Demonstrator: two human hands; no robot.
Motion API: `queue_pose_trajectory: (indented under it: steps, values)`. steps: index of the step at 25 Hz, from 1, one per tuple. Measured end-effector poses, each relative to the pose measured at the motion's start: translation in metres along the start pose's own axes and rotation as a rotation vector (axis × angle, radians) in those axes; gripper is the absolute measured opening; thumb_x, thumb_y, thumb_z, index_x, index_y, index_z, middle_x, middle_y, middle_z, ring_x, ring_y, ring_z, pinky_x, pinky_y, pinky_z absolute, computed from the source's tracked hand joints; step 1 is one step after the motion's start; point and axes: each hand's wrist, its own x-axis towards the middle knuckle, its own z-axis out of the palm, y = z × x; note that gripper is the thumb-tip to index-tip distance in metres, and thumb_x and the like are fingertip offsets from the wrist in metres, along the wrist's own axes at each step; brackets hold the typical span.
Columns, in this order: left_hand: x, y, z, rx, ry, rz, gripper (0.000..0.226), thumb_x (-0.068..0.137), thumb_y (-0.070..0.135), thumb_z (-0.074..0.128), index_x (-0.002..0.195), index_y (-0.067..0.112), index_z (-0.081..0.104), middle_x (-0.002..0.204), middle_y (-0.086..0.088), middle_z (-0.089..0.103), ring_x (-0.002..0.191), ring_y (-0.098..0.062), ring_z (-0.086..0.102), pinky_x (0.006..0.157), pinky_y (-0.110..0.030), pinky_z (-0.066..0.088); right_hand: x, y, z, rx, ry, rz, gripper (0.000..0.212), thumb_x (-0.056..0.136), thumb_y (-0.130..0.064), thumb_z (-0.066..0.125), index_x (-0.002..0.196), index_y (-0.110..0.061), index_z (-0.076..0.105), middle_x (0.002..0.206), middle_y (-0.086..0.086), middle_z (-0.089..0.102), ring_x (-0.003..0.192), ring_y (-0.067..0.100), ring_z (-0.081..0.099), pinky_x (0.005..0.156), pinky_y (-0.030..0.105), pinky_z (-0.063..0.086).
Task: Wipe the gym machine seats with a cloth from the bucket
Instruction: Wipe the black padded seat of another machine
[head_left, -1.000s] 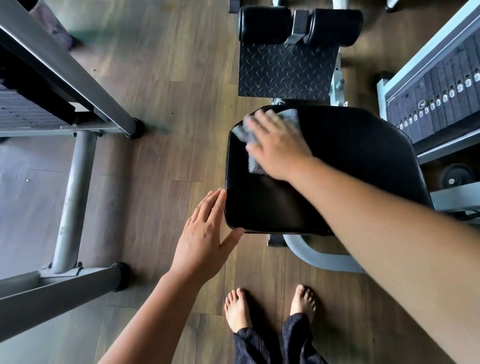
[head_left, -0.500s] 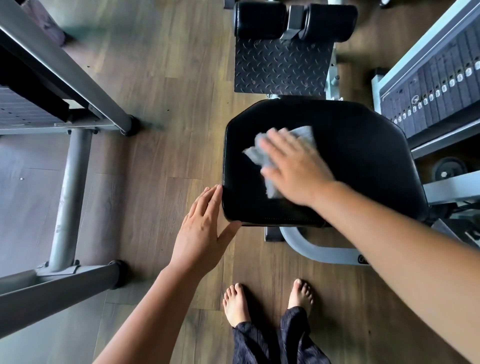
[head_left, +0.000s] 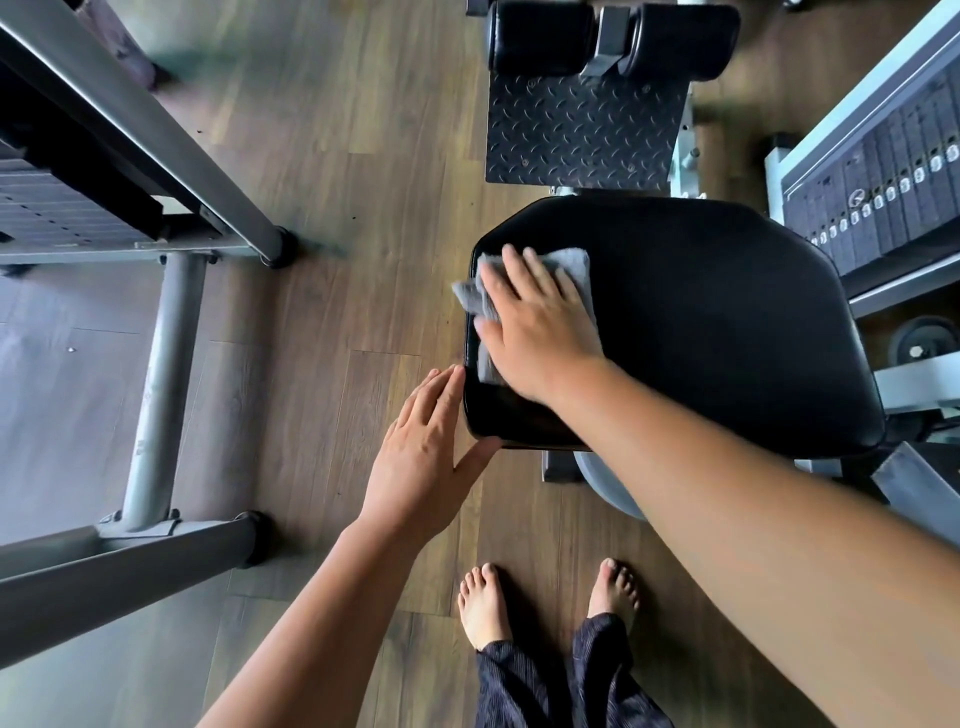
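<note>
Here the right hand (head_left: 540, 322), fingers spread flat, is pressing the grey cloth (head_left: 574, 262) onto the black seat (head_left: 701, 322) mid-frame, while the open left hand (head_left: 423, 457) is bracing the seat's lower-left corner, likely steadying it.

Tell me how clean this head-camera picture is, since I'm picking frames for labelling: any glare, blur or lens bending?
Head view: soft daylight, no harsh shadows; a pale sheen lies on the black seat beside the grey cloth. The right hand and left hand are sharp, while the top-left corner is smeared. Wide-angle bending bows the grey frame rails and the weight stack.
</note>
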Motion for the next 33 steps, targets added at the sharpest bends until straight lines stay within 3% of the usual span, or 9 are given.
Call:
queue_pose_trajectory:
  steps: [4,8,10,14,16,19,22,28,33]
  values:
    - [-0.001,0.002,0.002,-0.005,0.007,-0.02,0.078,0.096,0.056,0.053,0.16,0.021,0.022,0.163,0.004,0.03,0.152,-0.015,0.022,0.117,-0.037,0.035,0.038,-0.021,-0.002,0.033,0.015,0.124,0.065,0.102,-0.046,0.026,0.161,-0.021,0.014,0.17,0.01,0.008,0.156,0.029,0.004,0.126,0.05,0.007]
    - [-0.002,-0.001,0.001,-0.014,-0.001,-0.02,0.081,0.093,0.061,0.05,0.159,0.019,0.028,0.162,0.0,0.033,0.153,-0.016,0.023,0.119,-0.039,0.033,-0.059,-0.026,0.012,0.05,0.028,-0.082,0.066,0.102,-0.049,0.026,0.161,-0.023,0.015,0.169,0.008,0.01,0.157,0.027,0.007,0.126,0.05,0.01]
    - [-0.002,0.003,0.0,-0.013,0.004,-0.022,0.081,0.093,0.06,0.05,0.159,0.018,0.027,0.163,0.0,0.032,0.153,-0.016,0.023,0.119,-0.038,0.033,-0.057,-0.002,0.008,0.026,0.002,-0.148,0.065,0.101,-0.05,0.027,0.16,-0.026,0.018,0.169,0.005,0.014,0.156,0.025,0.011,0.126,0.047,0.012]
    - [-0.001,0.012,-0.003,0.014,0.01,-0.041,0.077,0.097,0.055,0.05,0.161,0.023,0.019,0.165,0.004,0.027,0.151,-0.017,0.025,0.114,-0.041,0.038,0.017,0.055,-0.01,0.004,0.005,0.105,0.065,0.1,-0.047,0.024,0.161,-0.028,0.011,0.17,0.006,0.01,0.156,0.026,0.007,0.126,0.047,0.01]
    - [-0.003,0.015,-0.002,0.022,0.01,-0.057,0.077,0.098,0.054,0.049,0.161,0.024,0.017,0.165,0.004,0.026,0.15,-0.017,0.025,0.112,-0.041,0.04,0.013,0.057,-0.009,0.013,0.01,0.145,0.067,0.101,-0.048,0.023,0.161,-0.026,0.007,0.17,0.007,0.006,0.157,0.026,0.003,0.126,0.048,0.008]
    - [-0.006,0.02,-0.002,0.001,0.01,-0.073,0.077,0.098,0.051,0.052,0.161,0.023,0.018,0.164,0.003,0.027,0.149,-0.018,0.028,0.112,-0.043,0.04,-0.059,0.047,0.003,-0.014,0.035,-0.023,0.068,0.101,-0.053,0.024,0.161,-0.023,0.013,0.17,0.007,0.01,0.157,0.025,0.007,0.126,0.049,0.014]
    - [-0.006,0.022,-0.004,0.017,0.004,-0.09,0.077,0.098,0.051,0.053,0.161,0.024,0.018,0.164,0.002,0.028,0.149,-0.02,0.031,0.112,-0.045,0.042,-0.104,0.08,0.004,-0.052,0.019,-0.137,0.068,0.099,-0.054,0.027,0.16,-0.025,0.02,0.169,0.003,0.015,0.156,0.023,0.013,0.125,0.046,0.016]
    - [-0.005,0.027,-0.002,0.061,0.002,-0.116,0.077,0.098,0.051,0.052,0.161,0.025,0.016,0.165,0.002,0.028,0.147,-0.023,0.034,0.109,-0.045,0.044,-0.036,0.146,-0.017,-0.003,0.026,0.246,0.065,0.1,-0.051,0.025,0.16,-0.029,0.011,0.17,0.003,0.008,0.157,0.022,0.005,0.127,0.045,0.009]
    - [-0.004,0.027,-0.004,0.086,-0.018,-0.133,0.077,0.098,0.05,0.053,0.161,0.024,0.018,0.164,0.0,0.03,0.146,-0.026,0.036,0.107,-0.047,0.047,-0.134,0.149,-0.007,-0.079,-0.005,-0.05,0.068,0.101,-0.056,0.023,0.161,-0.027,0.011,0.17,0.0,0.004,0.157,0.019,0.002,0.127,0.045,0.009]
